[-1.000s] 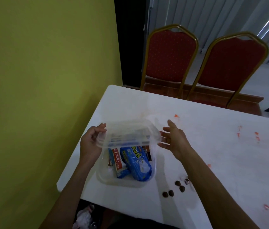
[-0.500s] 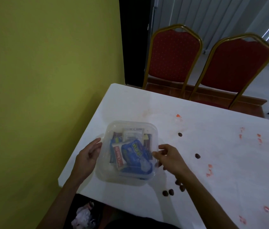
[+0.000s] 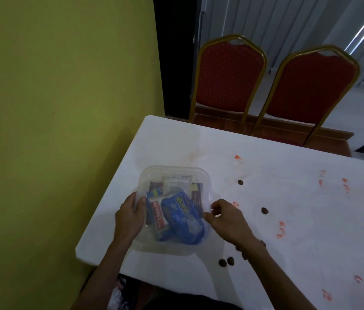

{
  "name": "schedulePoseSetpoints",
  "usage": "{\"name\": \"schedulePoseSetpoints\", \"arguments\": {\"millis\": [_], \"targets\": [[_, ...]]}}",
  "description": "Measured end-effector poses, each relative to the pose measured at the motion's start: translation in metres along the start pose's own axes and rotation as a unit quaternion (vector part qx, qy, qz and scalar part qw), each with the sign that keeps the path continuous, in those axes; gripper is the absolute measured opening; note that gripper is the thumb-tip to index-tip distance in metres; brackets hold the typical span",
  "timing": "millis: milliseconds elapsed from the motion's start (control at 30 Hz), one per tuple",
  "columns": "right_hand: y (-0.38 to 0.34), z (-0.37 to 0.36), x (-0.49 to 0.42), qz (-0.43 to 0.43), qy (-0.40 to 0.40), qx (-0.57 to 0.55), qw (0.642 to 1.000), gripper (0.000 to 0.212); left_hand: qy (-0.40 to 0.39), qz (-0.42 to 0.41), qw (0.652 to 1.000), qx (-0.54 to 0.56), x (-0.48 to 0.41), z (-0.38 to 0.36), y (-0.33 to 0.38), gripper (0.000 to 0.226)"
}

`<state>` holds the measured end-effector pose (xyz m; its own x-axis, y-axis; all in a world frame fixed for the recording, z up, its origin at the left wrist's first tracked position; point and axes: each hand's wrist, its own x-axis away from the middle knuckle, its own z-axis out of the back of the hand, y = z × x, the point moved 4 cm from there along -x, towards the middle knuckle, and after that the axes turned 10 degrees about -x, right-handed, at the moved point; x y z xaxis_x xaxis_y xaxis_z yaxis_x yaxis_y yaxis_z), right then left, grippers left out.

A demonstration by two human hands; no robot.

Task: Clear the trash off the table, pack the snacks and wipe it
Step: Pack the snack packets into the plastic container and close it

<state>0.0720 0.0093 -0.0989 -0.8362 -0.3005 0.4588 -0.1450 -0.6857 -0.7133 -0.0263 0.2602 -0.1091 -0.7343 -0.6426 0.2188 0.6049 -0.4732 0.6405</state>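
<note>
A clear plastic container (image 3: 174,173) with its clear lid on sits near the left end of the white table (image 3: 288,220). Inside lie a blue snack packet (image 3: 183,218), a red-and-white Choco Pie packet (image 3: 157,217) and other wrapped snacks. My left hand (image 3: 129,217) grips the container's left edge, thumb on the lid. My right hand (image 3: 225,220) pinches the lid's right edge with curled fingers. Several small brown lumps (image 3: 227,261) lie on the table by my right forearm, with two more farther right. Orange-red smears (image 3: 280,229) dot the table's right half.
A yellow-green wall (image 3: 64,130) runs close along the table's left side. Two red chairs with gold frames (image 3: 228,79) stand behind the far edge. Crumpled white plastic (image 3: 117,295) shows below the near table edge.
The lid, held above the container a second ago, came down onto it. Both hands dropped to the container's sides and now press at its edges. The view shifted slightly.
</note>
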Motion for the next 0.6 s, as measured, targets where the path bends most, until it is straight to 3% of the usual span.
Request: {"name": "schedulePoseSetpoints", "arguments": {"millis": [267, 433, 600], "targets": [[0.01, -0.027, -0.021, -0.005, 0.018, -0.006, 1.0, 0.049, -0.013, 0.03, 0.998, -0.048, -0.01, -0.012, 0.004, 0.034], [0.001, -0.046, -0.01, -0.007, 0.093, 0.025, 0.995, 0.035, 0.044, 0.026, 0.992, -0.115, -0.006, -0.023, 0.003, 0.028], [0.002, -0.056, -0.008, 0.005, 0.141, 0.01, 0.99, 0.04, 0.087, 0.026, 0.984, -0.156, -0.006, -0.027, 0.002, 0.031]]}}
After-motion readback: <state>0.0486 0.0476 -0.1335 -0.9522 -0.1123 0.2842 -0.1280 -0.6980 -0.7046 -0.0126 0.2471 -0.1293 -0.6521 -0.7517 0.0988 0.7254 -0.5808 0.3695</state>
